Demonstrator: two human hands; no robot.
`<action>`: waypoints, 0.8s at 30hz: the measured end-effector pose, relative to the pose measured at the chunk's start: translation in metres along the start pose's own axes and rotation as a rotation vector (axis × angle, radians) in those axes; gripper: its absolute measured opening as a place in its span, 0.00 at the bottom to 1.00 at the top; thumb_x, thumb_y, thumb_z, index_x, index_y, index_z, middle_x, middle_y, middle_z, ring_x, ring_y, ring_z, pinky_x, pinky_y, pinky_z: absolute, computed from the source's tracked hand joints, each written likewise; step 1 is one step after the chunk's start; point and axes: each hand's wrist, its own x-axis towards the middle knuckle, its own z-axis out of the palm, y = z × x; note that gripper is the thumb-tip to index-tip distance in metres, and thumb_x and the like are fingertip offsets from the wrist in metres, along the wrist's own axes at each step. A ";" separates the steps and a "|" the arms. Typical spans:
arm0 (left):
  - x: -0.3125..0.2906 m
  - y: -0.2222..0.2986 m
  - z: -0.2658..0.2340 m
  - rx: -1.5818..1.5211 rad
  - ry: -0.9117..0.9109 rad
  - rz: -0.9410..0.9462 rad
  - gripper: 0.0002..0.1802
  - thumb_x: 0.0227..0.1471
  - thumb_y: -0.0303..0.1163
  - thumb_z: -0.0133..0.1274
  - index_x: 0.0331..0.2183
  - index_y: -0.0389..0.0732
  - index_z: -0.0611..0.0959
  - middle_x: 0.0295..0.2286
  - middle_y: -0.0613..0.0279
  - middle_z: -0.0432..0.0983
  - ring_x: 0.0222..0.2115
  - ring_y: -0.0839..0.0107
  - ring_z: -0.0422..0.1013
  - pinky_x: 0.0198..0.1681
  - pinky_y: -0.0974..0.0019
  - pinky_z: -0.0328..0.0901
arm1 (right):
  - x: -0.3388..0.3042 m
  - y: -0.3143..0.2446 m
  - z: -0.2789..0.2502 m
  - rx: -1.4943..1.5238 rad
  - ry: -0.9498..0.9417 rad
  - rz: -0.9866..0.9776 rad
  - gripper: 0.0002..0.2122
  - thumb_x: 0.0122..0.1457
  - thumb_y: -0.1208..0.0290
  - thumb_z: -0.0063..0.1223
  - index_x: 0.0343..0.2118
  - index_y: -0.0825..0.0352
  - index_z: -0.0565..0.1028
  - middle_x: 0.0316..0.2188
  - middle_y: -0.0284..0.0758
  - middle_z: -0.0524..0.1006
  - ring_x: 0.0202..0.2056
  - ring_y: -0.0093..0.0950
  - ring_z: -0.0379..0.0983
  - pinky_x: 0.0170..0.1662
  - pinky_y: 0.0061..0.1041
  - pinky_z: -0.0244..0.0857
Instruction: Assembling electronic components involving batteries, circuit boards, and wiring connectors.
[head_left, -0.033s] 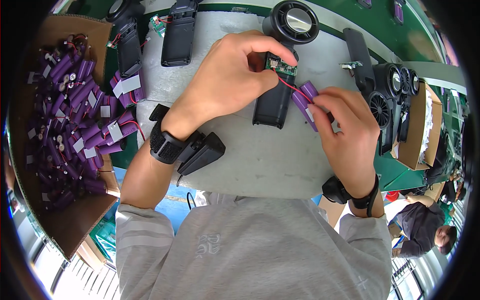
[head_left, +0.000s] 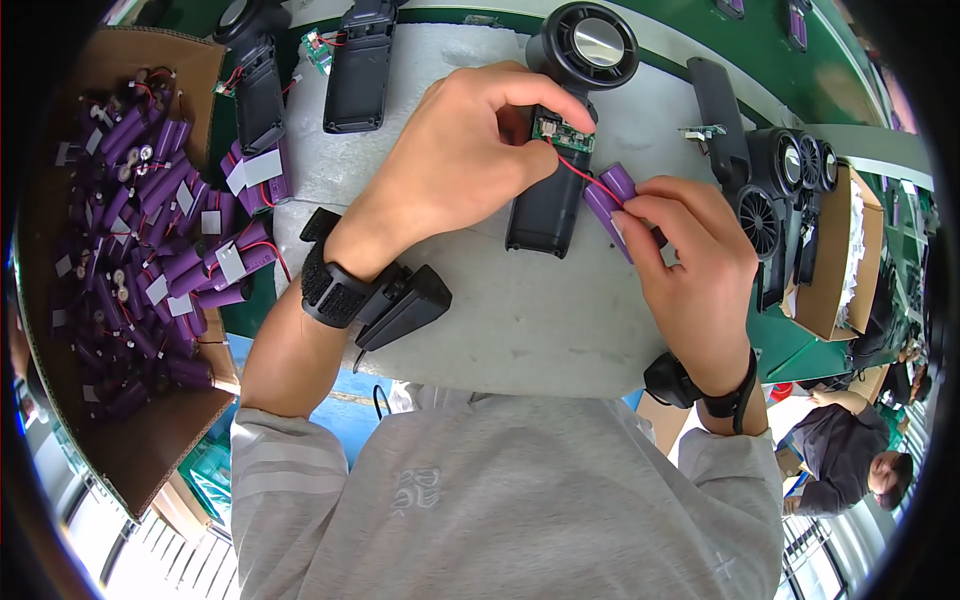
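A black handheld fan (head_left: 540,215) lies with its casing open on the grey mat, its round head (head_left: 597,42) at the far end. My left hand (head_left: 455,150) is closed over the upper casing, with index finger and thumb at the ends of a small green circuit board (head_left: 562,134). A red wire (head_left: 585,174) runs from the board to a purple battery pack (head_left: 606,205). Beside the casing, my right hand (head_left: 695,235) pinches that pack between thumb and fingers. The fingers partly hide the pack, and my left hand covers the casing's left edge.
A cardboard box (head_left: 215,375) of purple battery packs stands at left, with several packs (head_left: 262,172) beside it. Open black casings (head_left: 357,75) lie at the back left. Fan parts (head_left: 775,160) and another carton (head_left: 830,300) are at right. A person (head_left: 850,445) is farther right.
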 end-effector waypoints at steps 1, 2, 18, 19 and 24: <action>0.000 0.000 0.001 0.016 0.012 0.000 0.19 0.41 0.14 0.48 0.37 0.37 0.83 0.33 0.69 0.74 0.27 0.84 0.65 0.29 0.78 0.60 | 0.000 0.000 0.002 0.035 0.002 0.034 0.06 0.50 0.80 0.62 0.32 0.69 0.78 0.33 0.35 0.78 0.25 0.29 0.74 0.24 0.23 0.67; 0.001 0.001 0.002 0.031 0.025 0.000 0.18 0.41 0.14 0.48 0.36 0.37 0.83 0.32 0.69 0.74 0.27 0.84 0.65 0.29 0.78 0.60 | 0.000 -0.001 0.003 0.070 0.004 0.066 0.06 0.49 0.80 0.63 0.30 0.69 0.79 0.32 0.35 0.79 0.25 0.30 0.74 0.25 0.24 0.68; -0.001 -0.001 0.003 -0.008 0.070 0.067 0.16 0.39 0.19 0.52 0.34 0.40 0.85 0.24 0.58 0.75 0.22 0.72 0.67 0.27 0.66 0.64 | 0.000 -0.013 0.004 -0.145 0.022 -0.035 0.04 0.46 0.80 0.62 0.24 0.72 0.77 0.29 0.42 0.80 0.27 0.37 0.77 0.29 0.30 0.71; 0.000 -0.002 0.004 -0.007 0.075 0.083 0.16 0.39 0.19 0.52 0.34 0.40 0.85 0.24 0.58 0.75 0.22 0.72 0.67 0.27 0.66 0.64 | -0.001 -0.013 0.005 -0.155 0.032 -0.043 0.04 0.46 0.80 0.62 0.24 0.72 0.77 0.29 0.42 0.80 0.27 0.37 0.77 0.29 0.30 0.71; 0.000 -0.003 0.004 -0.014 0.045 0.057 0.16 0.39 0.16 0.50 0.34 0.38 0.84 0.28 0.67 0.75 0.24 0.80 0.65 0.28 0.73 0.62 | -0.001 -0.013 0.007 -0.200 0.033 -0.036 0.03 0.46 0.79 0.61 0.23 0.71 0.77 0.29 0.40 0.80 0.25 0.36 0.76 0.28 0.30 0.71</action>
